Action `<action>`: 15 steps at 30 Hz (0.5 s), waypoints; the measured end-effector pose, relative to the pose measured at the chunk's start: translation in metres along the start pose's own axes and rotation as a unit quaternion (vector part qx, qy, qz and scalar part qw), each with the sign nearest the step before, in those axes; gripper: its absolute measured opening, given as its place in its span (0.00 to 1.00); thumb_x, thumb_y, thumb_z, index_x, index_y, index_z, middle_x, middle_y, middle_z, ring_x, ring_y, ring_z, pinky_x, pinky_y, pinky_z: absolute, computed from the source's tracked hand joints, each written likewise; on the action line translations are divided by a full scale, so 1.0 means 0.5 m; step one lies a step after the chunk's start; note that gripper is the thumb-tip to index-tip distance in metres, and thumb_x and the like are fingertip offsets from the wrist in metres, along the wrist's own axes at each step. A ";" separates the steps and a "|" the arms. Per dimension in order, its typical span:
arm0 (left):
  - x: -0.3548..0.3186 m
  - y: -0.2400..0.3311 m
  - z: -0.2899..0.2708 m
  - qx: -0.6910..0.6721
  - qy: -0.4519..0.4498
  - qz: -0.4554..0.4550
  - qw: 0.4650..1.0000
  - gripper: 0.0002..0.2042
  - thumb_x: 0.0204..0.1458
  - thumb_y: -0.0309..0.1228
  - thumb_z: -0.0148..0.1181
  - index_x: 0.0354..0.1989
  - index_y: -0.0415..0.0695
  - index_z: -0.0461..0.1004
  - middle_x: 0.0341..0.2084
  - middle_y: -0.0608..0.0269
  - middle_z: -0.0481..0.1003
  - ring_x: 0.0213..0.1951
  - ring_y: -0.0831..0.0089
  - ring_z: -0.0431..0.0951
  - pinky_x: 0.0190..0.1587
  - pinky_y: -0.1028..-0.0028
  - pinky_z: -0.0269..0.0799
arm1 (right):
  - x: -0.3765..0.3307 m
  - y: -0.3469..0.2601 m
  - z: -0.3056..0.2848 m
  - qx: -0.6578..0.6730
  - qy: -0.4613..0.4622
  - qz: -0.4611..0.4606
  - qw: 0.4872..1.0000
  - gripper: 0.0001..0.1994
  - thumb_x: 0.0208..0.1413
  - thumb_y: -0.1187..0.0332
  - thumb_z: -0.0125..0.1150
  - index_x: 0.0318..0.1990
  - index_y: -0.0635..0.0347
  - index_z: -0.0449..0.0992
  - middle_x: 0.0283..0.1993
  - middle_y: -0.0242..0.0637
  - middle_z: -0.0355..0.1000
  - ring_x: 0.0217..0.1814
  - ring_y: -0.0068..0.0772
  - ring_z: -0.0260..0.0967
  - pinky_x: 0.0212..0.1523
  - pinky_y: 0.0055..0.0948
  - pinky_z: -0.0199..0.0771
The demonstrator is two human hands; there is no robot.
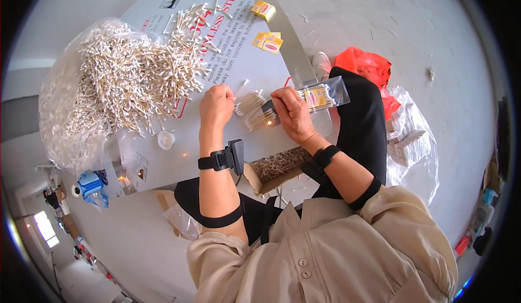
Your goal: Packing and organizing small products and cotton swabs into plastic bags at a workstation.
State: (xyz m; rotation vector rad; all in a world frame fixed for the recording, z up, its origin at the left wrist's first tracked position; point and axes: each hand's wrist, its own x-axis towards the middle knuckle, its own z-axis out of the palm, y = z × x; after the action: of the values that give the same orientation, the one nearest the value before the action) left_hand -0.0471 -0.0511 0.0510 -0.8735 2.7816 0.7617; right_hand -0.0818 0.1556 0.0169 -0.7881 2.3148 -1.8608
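The left hand (216,106) is a narrow fist — loose swabs (249,104) at its three o'clock — while the right hand (293,115) lays bent fingers over a clear swab packet (320,97) toward two o'clock, grip impossible to tell.

left hand (217,106) with fingertips mostly hidden, clear pouch (337,89) partly behind right hand (293,113), shirt (325,259) cut off

Your left hand (217,106) had room between the swab heap (125,75) and yellow cards (267,42); the heap blocked leftward.
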 end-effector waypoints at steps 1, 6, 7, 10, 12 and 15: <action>0.000 0.002 -0.001 0.011 -0.020 0.006 1.000 0.04 0.45 0.24 0.63 0.29 0.41 0.77 0.25 0.57 0.77 0.29 0.62 0.78 0.35 0.65 0.73 | 0.000 -0.001 0.001 0.004 0.003 -0.001 1.000 0.04 0.58 0.75 0.56 0.40 0.63 0.72 0.37 0.44 0.70 0.38 0.49 0.70 0.39 0.36 0.72; -0.014 -0.001 0.020 0.025 0.123 0.139 0.982 0.07 0.43 0.20 0.63 0.32 0.43 0.76 0.30 0.59 0.74 0.37 0.58 0.75 0.40 0.62 0.72 | 0.000 -0.001 0.001 -0.002 0.002 -0.001 1.000 0.04 0.59 0.76 0.54 0.40 0.64 0.72 0.37 0.42 0.70 0.38 0.43 0.70 0.41 0.30 0.70; -0.018 0.006 0.021 0.027 0.138 0.162 0.977 0.07 0.43 0.20 0.63 0.31 0.43 0.75 0.32 0.59 0.73 0.40 0.55 0.74 0.42 0.60 0.71 | 0.000 -0.001 0.000 -0.005 0.002 -0.001 1.000 0.04 0.59 0.76 0.55 0.40 0.63 0.72 0.37 0.43 0.70 0.38 0.46 0.70 0.40 0.33 0.71; -0.018 0.005 0.032 0.029 0.155 0.169 0.973 0.07 0.43 0.21 0.64 0.30 0.43 0.74 0.31 0.59 0.73 0.39 0.56 0.73 0.41 0.60 0.71 | 0.001 -0.001 0.001 -0.011 0.000 -0.005 1.000 0.04 0.59 0.75 0.55 0.40 0.62 0.72 0.37 0.44 0.70 0.38 0.50 0.70 0.39 0.36 0.72; -0.018 0.001 0.033 0.029 0.157 0.176 0.971 0.07 0.43 0.21 0.64 0.30 0.42 0.74 0.31 0.59 0.73 0.39 0.55 0.73 0.41 0.59 0.71 | 0.001 -0.001 0.002 -0.014 -0.002 -0.008 1.000 0.04 0.58 0.75 0.55 0.40 0.62 0.71 0.37 0.44 0.70 0.38 0.50 0.70 0.38 0.36 0.72; -0.025 0.002 0.036 0.020 0.145 0.186 0.972 0.07 0.43 0.22 0.64 0.30 0.42 0.73 0.31 0.58 0.73 0.39 0.55 0.73 0.41 0.59 0.70 | 0.001 0.000 0.001 -0.015 0.003 -0.013 1.000 0.04 0.58 0.76 0.56 0.40 0.63 0.72 0.37 0.44 0.70 0.38 0.51 0.70 0.39 0.36 0.72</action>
State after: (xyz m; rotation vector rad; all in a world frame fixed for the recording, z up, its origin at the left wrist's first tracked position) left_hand -0.0380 -0.0354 0.0392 -0.4932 3.2641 0.6665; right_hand -0.0820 0.1548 0.0169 -0.8195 2.3518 -1.8462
